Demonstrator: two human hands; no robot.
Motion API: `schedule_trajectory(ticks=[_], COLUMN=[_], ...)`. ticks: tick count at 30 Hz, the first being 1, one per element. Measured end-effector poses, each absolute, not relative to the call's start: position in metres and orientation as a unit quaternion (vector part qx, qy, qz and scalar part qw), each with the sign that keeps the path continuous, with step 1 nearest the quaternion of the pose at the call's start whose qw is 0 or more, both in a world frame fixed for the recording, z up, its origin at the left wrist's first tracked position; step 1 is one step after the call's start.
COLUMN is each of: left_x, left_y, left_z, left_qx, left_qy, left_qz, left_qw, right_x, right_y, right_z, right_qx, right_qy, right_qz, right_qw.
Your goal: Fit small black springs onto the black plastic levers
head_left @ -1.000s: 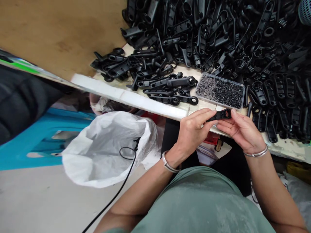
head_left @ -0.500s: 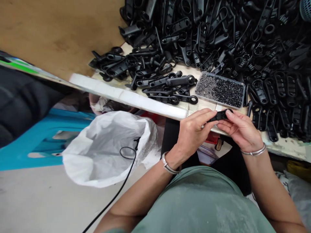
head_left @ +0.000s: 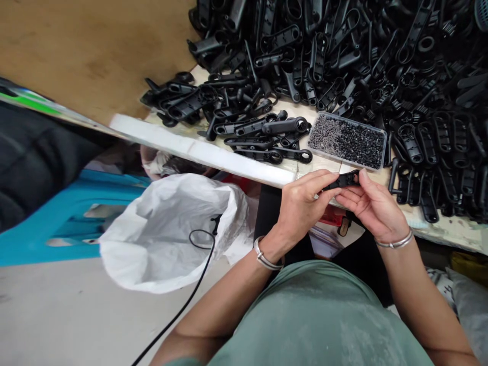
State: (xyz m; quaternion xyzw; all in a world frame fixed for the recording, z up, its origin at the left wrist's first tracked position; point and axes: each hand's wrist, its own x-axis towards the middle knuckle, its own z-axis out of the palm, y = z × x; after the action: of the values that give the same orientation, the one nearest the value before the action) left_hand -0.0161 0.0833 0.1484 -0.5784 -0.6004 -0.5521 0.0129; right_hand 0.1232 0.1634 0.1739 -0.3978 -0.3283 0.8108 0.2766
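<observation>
Both hands hold one black plastic lever part (head_left: 345, 180) just in front of the table's near edge. My left hand (head_left: 303, 203) pinches its left end with curled fingers. My right hand (head_left: 375, 206) grips its right end between thumb and fingers. Directly behind the part sits a clear shallow tray (head_left: 316, 149) filled with small dark screws. A large heap of the same black plastic parts (head_left: 343, 61) covers the table behind and to the right.
The white table edge (head_left: 198, 152) runs diagonally at the left. Below it an open white plastic bag (head_left: 163, 234) rests on the floor, with a black cable (head_left: 183, 305) over it. A blue plastic stool (head_left: 57, 229) stands farther left.
The hands and the held part shifted only slightly; the right fingers adjusted on the part's right end. The view moved a little.
</observation>
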Motion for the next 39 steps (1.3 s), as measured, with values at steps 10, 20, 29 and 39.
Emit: schedule_trajectory(ticks=[10,20,29,39], left_x=[-0.02,-0.039,-0.053,-0.074], left_y=[0.084,0.096,0.108,0.18], left_z=[0.149,0.152,0.165,0.178], left_qx=[-0.581,-0.661,-0.703,-0.707], left_qy=[-0.597,-0.597,-0.62,-0.671], left_qz=[-0.552,-0.446,-0.347,-0.22], left_qw=[-0.028,-0.094,-0.029,0.044], right_x=[0.134,0.16,0.117,0.092], right_y=[0.166,0.179,0.234,0.251], right_z=[0.181,0.183,0.211,0.204], right_qx=[-0.418,-0.511,-0.439,-0.409], right_qy=[-0.38,-0.579,-0.897,-0.907], right_qz=[0.782,0.554,0.043,-0.06], right_qw=[0.264,0.313,0.02,-0.08])
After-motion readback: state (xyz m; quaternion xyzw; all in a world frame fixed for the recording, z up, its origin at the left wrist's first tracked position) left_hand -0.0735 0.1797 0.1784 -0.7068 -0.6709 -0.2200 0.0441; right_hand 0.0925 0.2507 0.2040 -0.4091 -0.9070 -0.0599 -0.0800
